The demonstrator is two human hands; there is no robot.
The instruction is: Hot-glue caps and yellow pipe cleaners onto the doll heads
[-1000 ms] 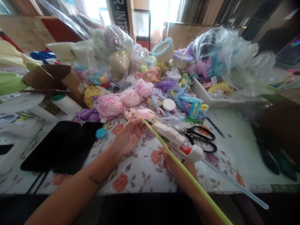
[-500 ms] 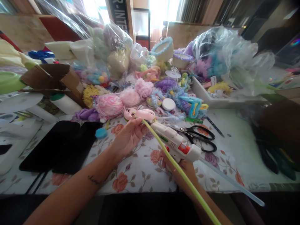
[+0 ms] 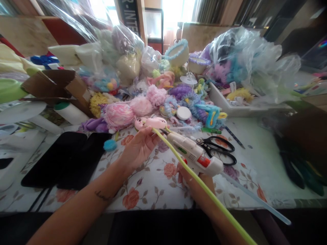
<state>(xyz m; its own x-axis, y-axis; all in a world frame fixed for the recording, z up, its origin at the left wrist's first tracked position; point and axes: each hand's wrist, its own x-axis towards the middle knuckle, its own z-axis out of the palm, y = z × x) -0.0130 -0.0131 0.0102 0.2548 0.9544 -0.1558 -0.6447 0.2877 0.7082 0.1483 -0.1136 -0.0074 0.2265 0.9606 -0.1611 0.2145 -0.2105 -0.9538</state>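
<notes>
My left hand (image 3: 141, 144) pinches a pink piece with small faces (image 3: 155, 122) together with the end of a yellow-green strip (image 3: 190, 171). The strip runs from those fingers down to the lower right, over my right forearm. Wrapped round the handle of a white glue gun (image 3: 190, 149) is my right hand (image 3: 195, 177), partly hidden behind the gun and strip. The gun's dark nozzle points at the strip near my left fingertips. A long clear glue stick (image 3: 258, 199) sticks out of the gun's back.
Black-handled scissors (image 3: 217, 148) lie right of the gun, near a dark pencil (image 3: 234, 137). Pink yarn (image 3: 119, 115) and colourful fluffy pieces are heaped behind my hands. At the left are black flat devices (image 3: 55, 160), a blue pompom (image 3: 110, 145) and a cardboard box (image 3: 51, 85).
The glue gun and my right hand have shifted slightly right and down, with the nozzle a little farther from my left fingertips. The strip's lower part has swung right.
</notes>
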